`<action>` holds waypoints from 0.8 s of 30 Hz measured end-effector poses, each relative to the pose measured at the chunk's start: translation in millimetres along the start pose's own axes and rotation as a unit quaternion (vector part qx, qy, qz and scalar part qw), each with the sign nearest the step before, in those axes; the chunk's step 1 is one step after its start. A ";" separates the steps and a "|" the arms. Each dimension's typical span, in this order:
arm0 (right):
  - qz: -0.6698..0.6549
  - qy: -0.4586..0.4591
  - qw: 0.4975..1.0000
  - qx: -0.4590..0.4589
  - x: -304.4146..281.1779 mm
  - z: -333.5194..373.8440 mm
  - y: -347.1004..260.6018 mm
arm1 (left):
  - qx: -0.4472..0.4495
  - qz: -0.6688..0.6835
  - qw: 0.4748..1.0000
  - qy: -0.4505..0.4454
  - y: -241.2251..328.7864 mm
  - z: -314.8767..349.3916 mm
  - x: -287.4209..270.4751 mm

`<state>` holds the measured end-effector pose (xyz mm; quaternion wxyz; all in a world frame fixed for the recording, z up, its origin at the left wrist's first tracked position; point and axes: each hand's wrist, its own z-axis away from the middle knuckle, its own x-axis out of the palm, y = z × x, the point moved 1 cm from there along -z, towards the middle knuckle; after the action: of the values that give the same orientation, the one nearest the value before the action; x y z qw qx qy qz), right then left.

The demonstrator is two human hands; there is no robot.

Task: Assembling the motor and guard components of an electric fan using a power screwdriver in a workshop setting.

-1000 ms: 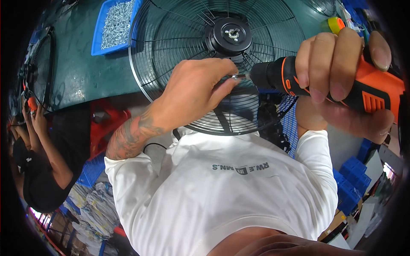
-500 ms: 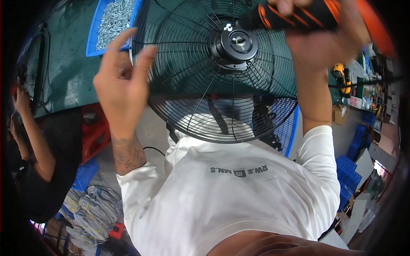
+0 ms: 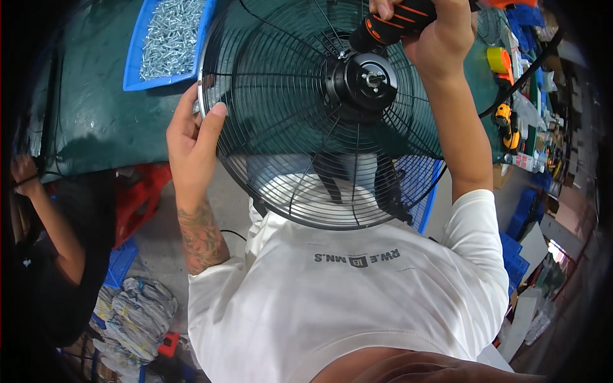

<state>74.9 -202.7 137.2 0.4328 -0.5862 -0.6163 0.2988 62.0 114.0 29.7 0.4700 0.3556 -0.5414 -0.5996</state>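
Note:
A round black wire fan guard (image 3: 274, 105) overhangs the front edge of the green table, with a black motor (image 3: 364, 89) fixed at its centre. My left hand (image 3: 195, 140) grips the guard's left rim, thumb in front and fingers partly hidden behind it. Wrapped in my right hand (image 3: 440, 48) is a black and orange electric screwdriver (image 3: 399, 24). It slants down to the left, its tip at the upper edge of the motor's mount. Whether the tip sits on a screw is too small to tell.
On the green table (image 3: 102, 124), a blue bin (image 3: 156, 83) holds many silver screws. A yellow power tool (image 3: 504, 118) and a tape roll (image 3: 498, 60) lie at the right. Another person's arm (image 3: 57, 223) is at the far left, near a red stool (image 3: 143, 201).
My left hand, apart from the rim before, has closed on it. My right hand has brought the screwdriver left, its tip down to the motor mount. The guard has shifted slightly towards me.

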 end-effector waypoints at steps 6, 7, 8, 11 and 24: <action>0.006 -0.034 0.999 0.000 3.1 4.3 -0.1 | -0.018 0.021 0.999 0.035 -6.4 3.7 5.5; 0.000 -0.038 0.999 0.004 2.6 3.9 0.6 | -0.010 0.010 0.999 0.033 -7.1 3.7 6.8; -0.005 -0.043 0.999 0.008 2.1 3.7 1.5 | -0.008 -0.005 0.999 0.040 -7.8 3.5 7.5; -0.026 -0.059 0.998 0.016 0.3 1.4 4.4 | -0.008 0.011 0.999 0.039 -7.9 4.0 7.4; -0.029 -0.045 0.998 0.033 -1.2 4.7 11.2 | -0.007 0.025 0.998 0.048 -8.6 2.5 9.0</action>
<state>75.8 -201.7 125.1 0.4323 -0.5395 -0.6416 0.3322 55.4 106.0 22.4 0.5129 0.3673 -0.5223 -0.5738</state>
